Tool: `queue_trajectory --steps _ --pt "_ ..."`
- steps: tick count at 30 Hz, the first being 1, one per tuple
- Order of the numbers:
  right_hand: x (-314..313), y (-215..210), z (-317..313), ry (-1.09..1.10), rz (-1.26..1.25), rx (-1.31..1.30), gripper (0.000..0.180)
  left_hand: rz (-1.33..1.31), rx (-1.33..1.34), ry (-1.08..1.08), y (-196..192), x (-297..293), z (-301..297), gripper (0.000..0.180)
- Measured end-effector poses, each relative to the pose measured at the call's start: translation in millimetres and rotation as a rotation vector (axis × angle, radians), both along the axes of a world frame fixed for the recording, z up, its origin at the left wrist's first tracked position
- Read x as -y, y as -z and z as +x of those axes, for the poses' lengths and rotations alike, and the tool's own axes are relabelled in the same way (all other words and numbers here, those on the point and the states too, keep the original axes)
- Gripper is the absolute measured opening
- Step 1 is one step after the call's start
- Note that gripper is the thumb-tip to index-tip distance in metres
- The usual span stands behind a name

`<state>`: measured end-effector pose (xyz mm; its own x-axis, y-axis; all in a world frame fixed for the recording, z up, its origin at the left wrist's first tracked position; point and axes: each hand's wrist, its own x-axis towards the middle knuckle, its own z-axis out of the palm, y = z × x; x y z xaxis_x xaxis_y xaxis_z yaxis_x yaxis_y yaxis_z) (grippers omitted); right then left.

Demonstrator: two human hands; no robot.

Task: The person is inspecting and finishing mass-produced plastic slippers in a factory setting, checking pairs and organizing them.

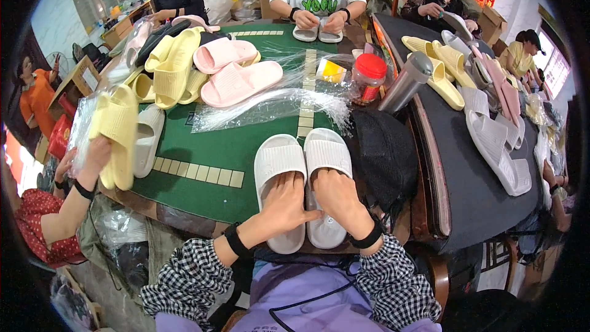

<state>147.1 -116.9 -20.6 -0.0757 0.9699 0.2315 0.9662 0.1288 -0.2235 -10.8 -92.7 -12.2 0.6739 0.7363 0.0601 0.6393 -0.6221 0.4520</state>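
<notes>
Two white ribbed slide slippers lie side by side at the near edge of the green table (203, 147). My left hand (284, 200) rests flat on the heel of the left slipper (278, 158). My right hand (338, 200) presses on the heel of the right slipper (327, 150). Both hands lie palm down with fingers together, and the thumbs meet between the two slippers. Checked sleeves and black wristbands cover my forearms.
Clear plastic bags (270, 107) lie beyond the slippers, then pink slippers (239, 83) and yellow ones (175, 67). A black hat (384, 154), a red-lidded jar (369, 77) and a steel flask (405, 83) stand right. A person at left holds a yellow slipper (117, 135); others work opposite.
</notes>
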Motion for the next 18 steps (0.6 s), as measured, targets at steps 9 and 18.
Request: queue_trajectory --steps 9,18 --pt "3 1 0 -0.008 0.016 0.032 0.012 -0.097 0.007 0.083 -3 8 -14 0.126" --pt "2 -6 -5 0.006 -0.028 0.155 0.009 0.087 0.031 0.038 9 23 -10 0.124"
